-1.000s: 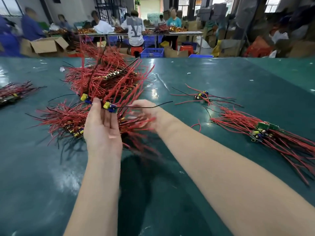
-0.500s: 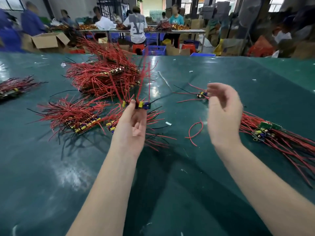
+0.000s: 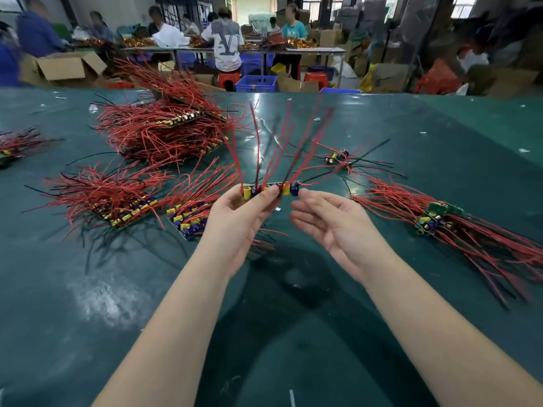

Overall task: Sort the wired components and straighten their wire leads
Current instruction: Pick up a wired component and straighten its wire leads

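A green table mat (image 3: 88, 289) fills a busy workshop bench, with heaps of red-wired boards at ten (image 3: 158, 133), nine (image 3: 111, 198) and three o'clock (image 3: 440, 221). At centre, the left hand (image 3: 235, 224) pinches a small strip of circuit boards (image 3: 270, 190), its red wire leads (image 3: 282, 148) fanning up toward twelve. The right hand (image 3: 338, 227) hovers just beside it at three, fingers relaxed, holding nothing.

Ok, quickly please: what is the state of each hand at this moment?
Left hand: pinches a strip of wired components, red leads pointing up.
Right hand: open, fingers relaxed, holds nothing, just beside the strip.
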{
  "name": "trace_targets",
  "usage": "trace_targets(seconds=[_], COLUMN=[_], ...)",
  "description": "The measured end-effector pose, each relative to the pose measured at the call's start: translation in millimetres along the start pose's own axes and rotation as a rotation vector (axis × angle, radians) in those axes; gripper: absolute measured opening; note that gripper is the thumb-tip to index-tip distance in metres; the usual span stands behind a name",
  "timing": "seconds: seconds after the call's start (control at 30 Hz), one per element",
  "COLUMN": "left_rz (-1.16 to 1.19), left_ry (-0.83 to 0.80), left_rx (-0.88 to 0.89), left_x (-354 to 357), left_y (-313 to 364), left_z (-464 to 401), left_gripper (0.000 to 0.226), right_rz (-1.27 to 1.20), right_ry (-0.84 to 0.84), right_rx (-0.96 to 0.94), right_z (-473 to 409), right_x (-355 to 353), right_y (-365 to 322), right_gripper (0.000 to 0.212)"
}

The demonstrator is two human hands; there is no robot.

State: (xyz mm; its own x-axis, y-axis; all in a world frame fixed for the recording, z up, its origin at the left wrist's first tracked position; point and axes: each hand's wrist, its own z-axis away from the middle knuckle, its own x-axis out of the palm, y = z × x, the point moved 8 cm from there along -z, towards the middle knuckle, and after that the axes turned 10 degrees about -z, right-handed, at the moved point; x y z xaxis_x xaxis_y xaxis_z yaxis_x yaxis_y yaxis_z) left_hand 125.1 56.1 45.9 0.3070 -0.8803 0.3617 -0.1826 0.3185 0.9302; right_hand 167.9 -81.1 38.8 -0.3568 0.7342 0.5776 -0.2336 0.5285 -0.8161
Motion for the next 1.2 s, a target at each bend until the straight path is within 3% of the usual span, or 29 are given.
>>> trace_targets(seconds=[0.1,0.2,0.23,0.33,0.53,0.87,1.07,1.2], left_rz=[-0.045,-0.092,-0.118,-0.17,-0.15,-0.204,-0.069,-0.045], left_ry=[-0.037,-0.057,-0.061,-0.067,-0.078,-0.034,-0.08,-0.058], left_rx=[-0.015,-0.061,-0.069,-0.1,-0.157,-0.255,-0.382,-0.269], left_x=[4.7,6.6,6.7,6.3,5.6,2.5,7.1,4.3], left_y=[-2.0,-7.7,-8.8,-9.9,-12.7,-15.5,-21.5,-12.4], left_z=[2.4,3.7,3.9,5.2,8.5,13.1,17.7,10.7], left_gripper=[0.018,0.003,0.009,0.023,0.01,0.03,0.013,0.008], right_rz=[-0.03,-0.048,-0.048,-0.043,0.001,0.01,-0.084,-0.107], right_ry=[-0.001,-0.008,-0.014,-0.027,-0.109,-0.194,-0.205,-0.159], right_rx=[-0.015,0.008,0.014,0.064,0.121,0.144,0.19,0.192], right_z=[-1.0,-1.8,-1.7,-1.1,0.7,2.4,3.3,2.5], right_x=[-5.4,-7.3,-7.6,-9.1,-6.9,-4.4,-1.9,-5.2], right_y=[-1.7,-0.7,-0.9,-0.4,-1.4,0.1,4.7,0.8], right_gripper=[0.023,0.035,0.036,0.035,0.019,0.011,0.014,0.014])
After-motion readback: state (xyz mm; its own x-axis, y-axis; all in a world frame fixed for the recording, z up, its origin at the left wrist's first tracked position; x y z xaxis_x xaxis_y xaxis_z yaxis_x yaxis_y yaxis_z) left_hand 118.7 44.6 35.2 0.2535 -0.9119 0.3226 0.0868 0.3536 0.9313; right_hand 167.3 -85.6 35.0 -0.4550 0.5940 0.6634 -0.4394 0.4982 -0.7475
